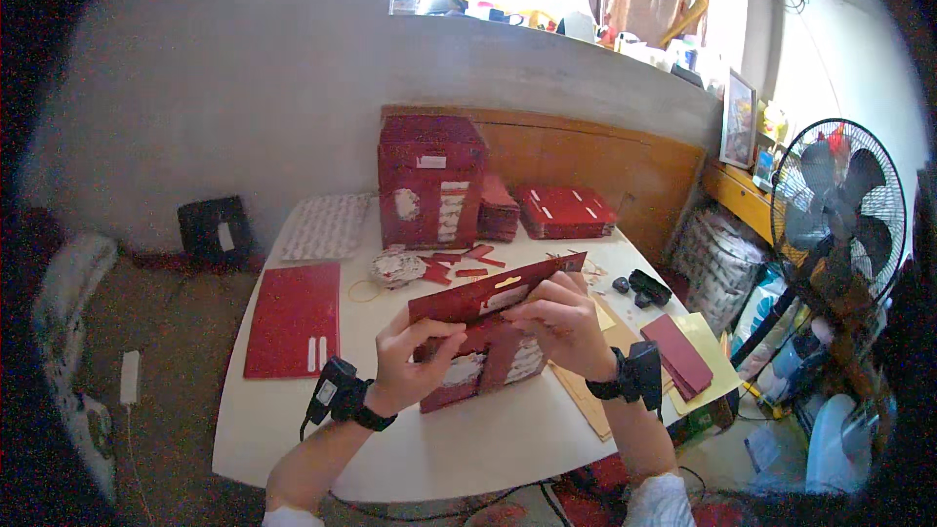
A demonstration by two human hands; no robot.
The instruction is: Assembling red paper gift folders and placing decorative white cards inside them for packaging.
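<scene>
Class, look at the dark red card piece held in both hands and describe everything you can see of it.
The dark red card piece looks like folded paperboard, with a long upper flap slanting up to the right and paler patterned patches lower down. It is held above the white table. The left hand pinches its left side, and the right hand grips its upper right edge.

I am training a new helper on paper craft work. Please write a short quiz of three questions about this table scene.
1. True or false: both hands hold the red folded card piece.
2. What lies flat, left of the left hand: A) red sheet B) black fan C) framed picture?
3. What does the right hand wear at the wrist?

Key: 1 true. 2 A, the red sheet. 3 a black wrist device.
</scene>
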